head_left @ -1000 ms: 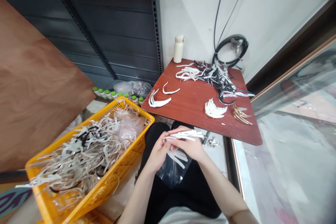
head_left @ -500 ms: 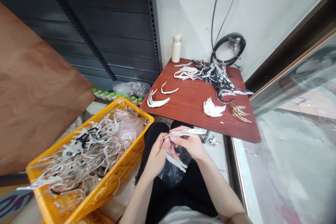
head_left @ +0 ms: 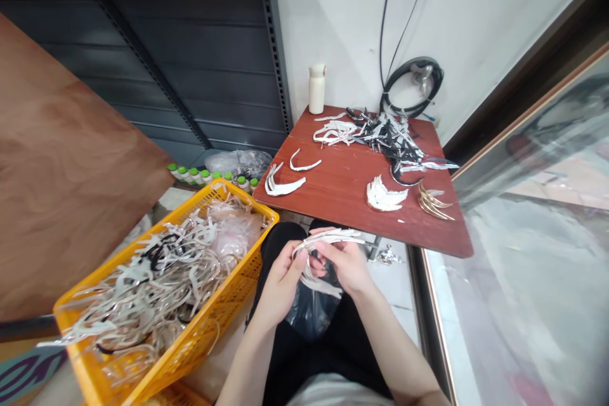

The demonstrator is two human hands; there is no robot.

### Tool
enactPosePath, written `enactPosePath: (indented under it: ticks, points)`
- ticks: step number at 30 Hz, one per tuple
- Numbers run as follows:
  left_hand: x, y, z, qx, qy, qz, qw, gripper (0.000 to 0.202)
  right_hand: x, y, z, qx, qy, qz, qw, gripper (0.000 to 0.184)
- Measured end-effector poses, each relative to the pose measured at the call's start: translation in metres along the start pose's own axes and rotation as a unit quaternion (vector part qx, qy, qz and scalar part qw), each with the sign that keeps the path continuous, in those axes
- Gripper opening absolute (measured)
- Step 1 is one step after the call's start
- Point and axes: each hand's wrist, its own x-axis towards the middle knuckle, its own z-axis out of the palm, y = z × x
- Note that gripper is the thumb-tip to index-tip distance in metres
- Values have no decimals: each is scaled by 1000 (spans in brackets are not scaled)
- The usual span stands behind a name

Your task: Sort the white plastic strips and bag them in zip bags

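Over my lap I hold a bundle of curved white strips point(head_left: 323, 283), bent into a U with its ends pointing right. My left hand point(head_left: 285, 273) grips the bundle at its bend, thumb on top. My right hand point(head_left: 345, 261) is closed around the upper arm of the bundle, its fingers partly hidden underneath. On the brown table point(head_left: 328, 193) ahead lie a stack of white strips point(head_left: 284, 185), a single curved strip point(head_left: 304, 163), a fuller white stack point(head_left: 384, 195) and several gold-coloured strips point(head_left: 432, 203).
At the left stands a yellow crate point(head_left: 238, 273) heaped with tangled white and clear strips. A black and white pile point(head_left: 387, 136) covers the table's back, near a cream bottle point(head_left: 316, 90). Coiled black cable point(head_left: 413, 85) leans on the wall. Green-capped bottles point(head_left: 205, 176) line up behind the crate.
My right thumb and fingers have shifted slightly on the bundle, and its lower ends have swung a little up and right. The view has moved slightly; the table stacks stay put.
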Motion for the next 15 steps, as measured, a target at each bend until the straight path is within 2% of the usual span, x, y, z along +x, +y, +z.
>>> enactPosePath:
  ticks: [6, 10, 15]
  points:
    - [2, -3, -3, 45, 6, 40, 998, 19, 2, 3, -4, 44, 47, -34, 997, 27]
    - [3, -4, -4, 67, 3, 60, 996, 18, 2, 0, -10, 27, 24, -47, 998, 24]
    - [2, -6, 0, 10, -37, 19, 999, 25, 2, -5, -16, 19, 3, -43, 999, 24]
